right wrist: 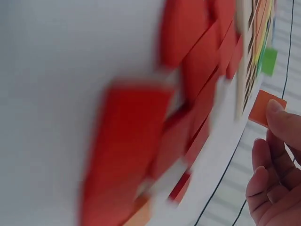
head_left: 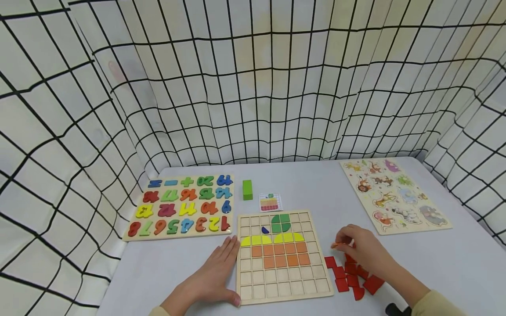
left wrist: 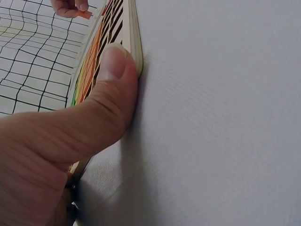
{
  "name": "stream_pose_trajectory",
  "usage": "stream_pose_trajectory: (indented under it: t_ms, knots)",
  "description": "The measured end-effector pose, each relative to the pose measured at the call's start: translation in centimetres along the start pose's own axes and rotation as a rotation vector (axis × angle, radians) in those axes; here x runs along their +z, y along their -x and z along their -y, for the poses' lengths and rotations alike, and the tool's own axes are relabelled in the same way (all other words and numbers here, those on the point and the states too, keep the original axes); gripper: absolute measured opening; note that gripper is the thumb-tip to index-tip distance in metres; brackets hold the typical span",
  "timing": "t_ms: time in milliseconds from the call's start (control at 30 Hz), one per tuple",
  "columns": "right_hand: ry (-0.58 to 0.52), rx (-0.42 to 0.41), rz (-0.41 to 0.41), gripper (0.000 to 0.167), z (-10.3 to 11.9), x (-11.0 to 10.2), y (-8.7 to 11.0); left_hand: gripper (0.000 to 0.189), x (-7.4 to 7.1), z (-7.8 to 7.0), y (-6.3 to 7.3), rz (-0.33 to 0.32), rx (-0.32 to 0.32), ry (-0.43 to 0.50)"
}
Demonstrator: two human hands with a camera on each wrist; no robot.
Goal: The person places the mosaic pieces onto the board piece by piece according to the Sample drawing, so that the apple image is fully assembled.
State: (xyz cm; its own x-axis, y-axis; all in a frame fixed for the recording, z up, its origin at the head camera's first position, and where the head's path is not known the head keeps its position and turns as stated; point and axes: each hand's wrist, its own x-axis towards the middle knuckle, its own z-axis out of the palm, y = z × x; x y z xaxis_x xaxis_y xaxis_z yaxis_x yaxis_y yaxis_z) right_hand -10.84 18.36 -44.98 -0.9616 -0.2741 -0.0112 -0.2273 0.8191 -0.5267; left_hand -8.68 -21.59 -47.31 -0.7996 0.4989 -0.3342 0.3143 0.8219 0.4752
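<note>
My right hand (head_left: pixel 363 248) pinches an orange square tile (right wrist: pixel 263 108) between thumb and fingers, just right of the wooden grid board (head_left: pixel 284 300). Below that hand lies a loose group of red tiles (head_left: pixel 352 280), mostly squares. Along the board's left edge my left hand (head_left: pixel 213 276) lies with straight fingers, its thumb (left wrist: pixel 113 70) at the near left corner. Two rows of orange tiles (head_left: pixel 279 249) fill cells mid-board. Above them sit yellow rounded pieces (head_left: pixel 256 240), a small blue piece (head_left: pixel 265 230) and green quarter circles (head_left: pixel 280 223) forming a disc.
A picture card (head_left: pixel 270 202) and a green block (head_left: pixel 247 190) lie beyond the board. At the left is a number puzzle (head_left: pixel 179 236), at the far right an animal puzzle (head_left: pixel 395 195). Black netting (head_left: pixel 270 69) surrounds the white table. A black object (head_left: pixel 395 310) sits at the near edge.
</note>
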Motion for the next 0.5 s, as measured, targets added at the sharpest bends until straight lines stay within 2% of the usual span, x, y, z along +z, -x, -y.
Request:
stream_pose_trajectory:
  t_ms: [100,267,500]
  knots:
    - [-0.042,-0.077,0.044,0.014,2.5,1.4,-1.3,0.139,-0.1,-0.1,0.0,0.0,0.002,0.006]
    - [-0.037,-0.187,0.107,0.011,6.5,4.0,-3.5,0.138,-0.2,-0.2,0.1,-0.005,0.013,0.011]
    - [-0.088,-0.253,0.21,0.004,10.9,6.7,-5.7,0.138,-0.3,-0.3,0.3,-0.005,0.012,0.017]
